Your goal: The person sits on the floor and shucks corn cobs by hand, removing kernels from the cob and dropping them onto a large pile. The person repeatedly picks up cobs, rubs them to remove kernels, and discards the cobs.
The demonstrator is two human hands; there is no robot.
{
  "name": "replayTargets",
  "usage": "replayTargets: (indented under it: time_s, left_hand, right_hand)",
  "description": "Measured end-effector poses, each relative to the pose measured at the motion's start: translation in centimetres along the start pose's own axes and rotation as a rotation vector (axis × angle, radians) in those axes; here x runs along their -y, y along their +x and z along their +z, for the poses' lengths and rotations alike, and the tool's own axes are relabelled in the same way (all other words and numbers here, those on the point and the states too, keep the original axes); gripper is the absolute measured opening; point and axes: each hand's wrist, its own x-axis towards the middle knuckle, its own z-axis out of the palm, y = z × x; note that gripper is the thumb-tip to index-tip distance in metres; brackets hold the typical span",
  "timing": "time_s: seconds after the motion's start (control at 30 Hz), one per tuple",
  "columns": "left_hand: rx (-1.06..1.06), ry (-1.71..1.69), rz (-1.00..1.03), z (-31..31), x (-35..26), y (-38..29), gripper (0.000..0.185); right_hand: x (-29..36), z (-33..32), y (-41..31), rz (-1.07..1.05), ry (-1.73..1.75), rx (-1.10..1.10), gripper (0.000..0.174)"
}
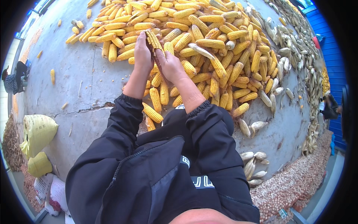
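Both my hands are on one partly shelled corn cob [152, 39], held out in front of me over the edge of a big pile of husked yellow corn cobs [211, 43]. Yellow kernels remain on its far part, while a dark red strip of bare cob shows towards me. My left hand [143, 53] wraps the cob's left side. From the right, my right hand [169, 65] grips it, with the fingers on the kernels. A pale, dry husk piece [200, 51] lies on the pile to the right of my hands.
Unhusked ears and loose husks [293, 50] spread along the right. Stripped cobs are heaped [291, 182] at lower right. Yellow woven sacks [40, 134] stand at left on the cracked concrete floor [75, 95]. One person [17, 77] is at far left, another [330, 106] at far right.
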Motion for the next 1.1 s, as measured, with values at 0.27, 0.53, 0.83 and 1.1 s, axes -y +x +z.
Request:
replayTargets:
  time_s: [0.27,0.53,0.83,1.1]
  left_hand:
    - [0.043,0.151,0.057,0.3,1.1,0.0,0.035]
    - [-0.008,0.172,0.066,-1.4,1.5,-0.3,0.039]
    - [-0.083,0.094,0.026,-0.4,0.6,0.0,0.042]
    - [-0.147,0.115,0.039,-1.6,0.7,0.5,0.040]
  right_hand:
    - [1.2,-0.7,-1.0,0.016,0.107,-0.090,0.066]
    - [0.6,0.1,-0.3,0.030,0.143,-0.005,0.061]
    - [0.6,0.0,-0.6,-0.007,0.035,0.032,0.061]
    - [1.0,-0.3,-0.9,-0.030,0.133,0.086,0.065]
